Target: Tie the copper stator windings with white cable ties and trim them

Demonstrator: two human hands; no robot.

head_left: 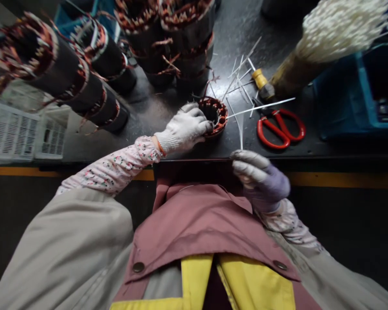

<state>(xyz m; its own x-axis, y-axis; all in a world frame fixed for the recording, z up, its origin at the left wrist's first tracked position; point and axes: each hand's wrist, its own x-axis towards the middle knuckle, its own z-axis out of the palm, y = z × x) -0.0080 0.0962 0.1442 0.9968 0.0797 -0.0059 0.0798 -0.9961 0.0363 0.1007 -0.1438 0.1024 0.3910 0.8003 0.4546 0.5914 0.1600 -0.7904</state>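
Observation:
My left hand (186, 127), in a white knit glove, grips the near left side of a small motor stator (222, 115) with copper windings. Its fingers curl over the rim and hide part of the ring. Below and to the right, my right hand (258, 178), in a white and purple glove, is closed on a thin white cord (241, 133) at the table edge. The cord runs up from the fingertips toward the right side of the stator. A longer white strip (261, 106) sticks out from the stator to the right.
Red-handled scissors (289, 137), a yellow-handled screwdriver (261, 82) and several loose white strips (242, 82) lie on the dark table (142, 125). Stacked stators (187, 38) stand at the back and left. A bundle of white cords (339, 30) leans near a blue bin (339, 99).

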